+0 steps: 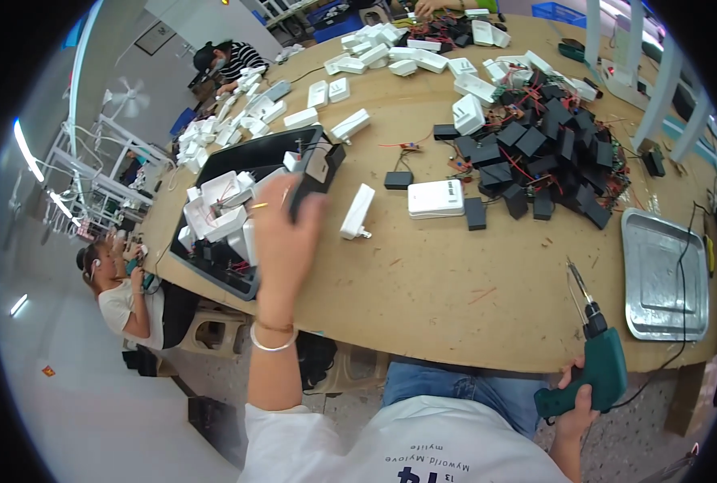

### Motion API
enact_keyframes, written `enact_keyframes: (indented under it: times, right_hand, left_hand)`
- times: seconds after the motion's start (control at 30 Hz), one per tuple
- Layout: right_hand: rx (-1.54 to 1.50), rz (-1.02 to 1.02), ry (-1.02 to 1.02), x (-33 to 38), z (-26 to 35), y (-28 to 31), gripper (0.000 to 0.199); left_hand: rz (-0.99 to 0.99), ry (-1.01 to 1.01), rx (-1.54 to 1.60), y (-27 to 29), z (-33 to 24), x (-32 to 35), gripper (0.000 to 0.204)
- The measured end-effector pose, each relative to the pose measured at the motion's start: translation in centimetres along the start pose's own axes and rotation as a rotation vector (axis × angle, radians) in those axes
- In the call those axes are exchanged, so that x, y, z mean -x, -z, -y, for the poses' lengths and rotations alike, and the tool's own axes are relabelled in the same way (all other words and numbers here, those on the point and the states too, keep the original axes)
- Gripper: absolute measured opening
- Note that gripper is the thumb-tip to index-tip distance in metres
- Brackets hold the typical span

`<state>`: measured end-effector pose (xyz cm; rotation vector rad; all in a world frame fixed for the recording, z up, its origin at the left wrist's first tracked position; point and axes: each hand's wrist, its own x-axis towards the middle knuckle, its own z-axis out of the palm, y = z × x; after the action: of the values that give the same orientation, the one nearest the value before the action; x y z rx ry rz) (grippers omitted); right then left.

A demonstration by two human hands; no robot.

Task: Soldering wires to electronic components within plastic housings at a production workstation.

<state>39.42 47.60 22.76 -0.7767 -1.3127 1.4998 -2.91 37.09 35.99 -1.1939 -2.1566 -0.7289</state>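
My left hand (282, 233) is raised over the left part of the wooden table (439, 282) and grips a black electronic part with a pale face (316, 171), held above a black tray (250, 157). White plastic housings (217, 205) fill that tray. My right hand (577, 402) is down at the table's near edge, closed around the handle of a green electric screwdriver (600, 358) whose bit points up over the table. A white adapter (358, 211) and a white box-shaped housing (435, 198) lie just right of my left hand.
A heap of black modules with red wires (547, 157) covers the right middle. An empty metal tray (664, 274) lies at the right edge. White housings (374, 52) are scattered along the far side. Other people sit at the far left and at the lower left.
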Motion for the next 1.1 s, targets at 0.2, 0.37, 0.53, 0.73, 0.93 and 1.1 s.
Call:
enact_keyframes:
  times: [0.2,0.37,0.53,0.73,0.93,1.1]
  right_hand:
    - [-0.041,-0.020,-0.053,0.0,0.5,-0.8,0.054]
    - [0.017,-0.011,-0.056,0.1,0.6,-0.7,0.057]
    - [0.089,-0.009,-0.042,0.1,0.5,-1.0,0.058]
    - [0.091,0.009,-0.095,0.4,0.7,-0.6,0.060]
    - [0.075,-0.024,-0.102,0.4,0.5,-1.4,0.061]
    - [0.061,-0.032,-0.097,0.4,0.3,-0.8,0.061]
  left_hand:
    - [0.469,0.256,-0.049,-8.4,1.3,-0.4,0.062]
    - [0.988,0.565,0.509,-6.4,-0.9,-0.3,0.069]
    - [0.873,0.078,0.121,-3.1,-5.2,3.0,0.079]
    - [0.737,0.591,1.346,-5.1,-10.1,4.6,0.050]
    - [0.639,0.727,1.538,-10.7,-15.4,7.4,0.040]
    - [0.534,0.278,0.919,-10.3,-13.6,6.1,0.051]
